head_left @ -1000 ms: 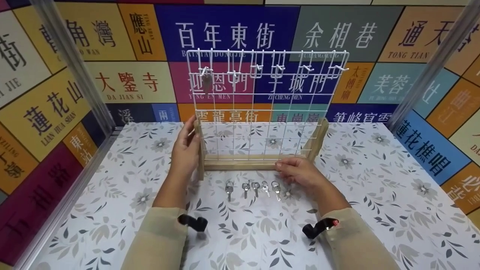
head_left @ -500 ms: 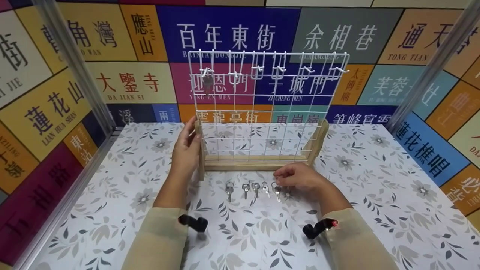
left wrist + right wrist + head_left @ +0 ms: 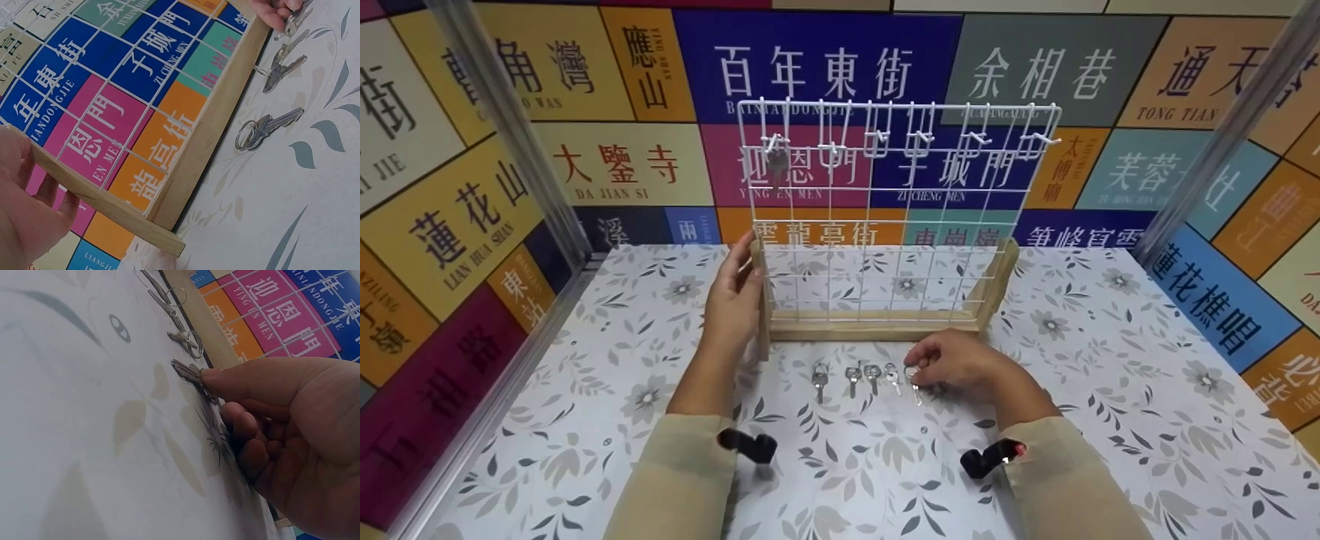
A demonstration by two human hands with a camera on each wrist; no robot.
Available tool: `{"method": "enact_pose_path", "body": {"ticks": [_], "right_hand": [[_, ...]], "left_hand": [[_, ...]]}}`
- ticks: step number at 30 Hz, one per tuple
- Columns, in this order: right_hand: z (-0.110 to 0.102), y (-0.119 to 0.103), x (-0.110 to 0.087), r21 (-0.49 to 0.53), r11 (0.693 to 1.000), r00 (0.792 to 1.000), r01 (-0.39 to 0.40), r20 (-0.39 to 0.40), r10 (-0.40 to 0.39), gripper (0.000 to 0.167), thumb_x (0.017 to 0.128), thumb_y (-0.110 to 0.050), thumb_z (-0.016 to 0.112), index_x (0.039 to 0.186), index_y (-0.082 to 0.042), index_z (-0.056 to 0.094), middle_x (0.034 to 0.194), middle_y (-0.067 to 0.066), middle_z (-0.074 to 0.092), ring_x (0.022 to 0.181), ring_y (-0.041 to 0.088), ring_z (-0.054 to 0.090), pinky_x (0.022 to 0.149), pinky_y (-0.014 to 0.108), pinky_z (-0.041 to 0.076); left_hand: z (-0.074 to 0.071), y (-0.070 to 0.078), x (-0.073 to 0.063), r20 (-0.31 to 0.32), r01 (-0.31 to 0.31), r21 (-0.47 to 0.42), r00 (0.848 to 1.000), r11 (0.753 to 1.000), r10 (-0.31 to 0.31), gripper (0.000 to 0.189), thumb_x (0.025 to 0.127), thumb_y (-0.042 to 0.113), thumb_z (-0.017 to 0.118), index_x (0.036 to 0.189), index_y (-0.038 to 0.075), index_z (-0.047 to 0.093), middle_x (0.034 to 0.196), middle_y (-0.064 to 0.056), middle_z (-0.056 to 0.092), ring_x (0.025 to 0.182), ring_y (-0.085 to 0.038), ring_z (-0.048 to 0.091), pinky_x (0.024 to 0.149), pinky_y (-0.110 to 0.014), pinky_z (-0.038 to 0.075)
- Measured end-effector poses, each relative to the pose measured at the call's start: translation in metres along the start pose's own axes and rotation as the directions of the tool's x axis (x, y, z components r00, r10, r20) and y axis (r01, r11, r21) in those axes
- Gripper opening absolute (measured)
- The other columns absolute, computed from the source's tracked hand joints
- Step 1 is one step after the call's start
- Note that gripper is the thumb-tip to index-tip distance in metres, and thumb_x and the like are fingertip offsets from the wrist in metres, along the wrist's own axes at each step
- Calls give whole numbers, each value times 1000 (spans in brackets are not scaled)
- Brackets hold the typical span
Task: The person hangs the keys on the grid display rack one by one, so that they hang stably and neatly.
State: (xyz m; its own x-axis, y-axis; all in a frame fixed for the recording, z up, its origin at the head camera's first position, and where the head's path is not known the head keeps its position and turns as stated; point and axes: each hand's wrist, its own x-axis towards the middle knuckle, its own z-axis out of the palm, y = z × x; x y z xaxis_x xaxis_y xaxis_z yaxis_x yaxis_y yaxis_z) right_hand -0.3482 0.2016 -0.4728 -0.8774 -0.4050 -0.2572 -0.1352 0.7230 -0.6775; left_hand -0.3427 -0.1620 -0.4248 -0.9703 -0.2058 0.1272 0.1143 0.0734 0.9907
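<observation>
The right hand (image 3: 960,358) is pinching the rightmost key (image 3: 190,373), while the left hand (image 3: 733,296) is gripping the rack (image 3: 874,330) (by its left wooden post (image 3: 109,202)).

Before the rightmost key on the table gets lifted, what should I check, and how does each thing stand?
1. Right hand touching the rightmost key: ok.
2. Firm pinch on it: cannot tell.
3. Neighbouring key clear of the fingers: ok.
4. Left hand holding the side post: ok.
5. Rack standing on the table: ok.
6. Rightmost hook bare: ok.
</observation>
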Motion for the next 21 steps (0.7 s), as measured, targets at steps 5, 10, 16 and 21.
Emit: {"method": "enact_pose_path", "body": {"ticks": [5, 10, 16, 21], "right_hand": [[0, -2, 0, 10, 1000, 1000, 6, 9, -6, 25, 84, -19, 90, 104, -13, 77, 90, -1, 67, 80, 13, 62, 72, 25, 53], [0, 0, 1, 48, 998, 1000, 29, 5, -29, 22, 86, -16, 88, 103, -10, 75, 89, 0, 71, 79, 13, 64, 70, 24, 54], [-3, 4, -2, 79, 996, 998, 51, -40, -48, 16, 93, -21, 83, 107, -13, 82, 95, 0, 79, 84, 12, 67, 76, 26, 56], [-5, 3, -6, 197, 980, 999, -11, -45, 21, 17, 93, -20, 84, 108, -13, 83, 97, 2, 80, 86, 15, 71, 78, 27, 60]], "left_hand": [[0, 1, 1, -4, 13, 0, 1000, 1000, -13, 57, 113, 23, 54, 151, 64, 45, 171, 15, 41, 159, -21, 41, 130, -46, 40], [0, 0, 2, -8, 13, 2, 1000, 1000, -13, 56, 113, 23, 54, 152, 63, 45, 171, 16, 41, 159, -22, 41, 130, -46, 40], [0, -2, 0, -8, -9, 28, 1000, 1000, 9, 55, 114, 25, 53, 150, 66, 44, 172, 9, 40, 160, -24, 40, 130, -47, 40], [0, -1, 1, -12, 23, 35, 1000, 999, -22, 55, 114, 27, 53, 150, 67, 42, 173, 13, 38, 161, -23, 38, 131, -50, 38]]}}
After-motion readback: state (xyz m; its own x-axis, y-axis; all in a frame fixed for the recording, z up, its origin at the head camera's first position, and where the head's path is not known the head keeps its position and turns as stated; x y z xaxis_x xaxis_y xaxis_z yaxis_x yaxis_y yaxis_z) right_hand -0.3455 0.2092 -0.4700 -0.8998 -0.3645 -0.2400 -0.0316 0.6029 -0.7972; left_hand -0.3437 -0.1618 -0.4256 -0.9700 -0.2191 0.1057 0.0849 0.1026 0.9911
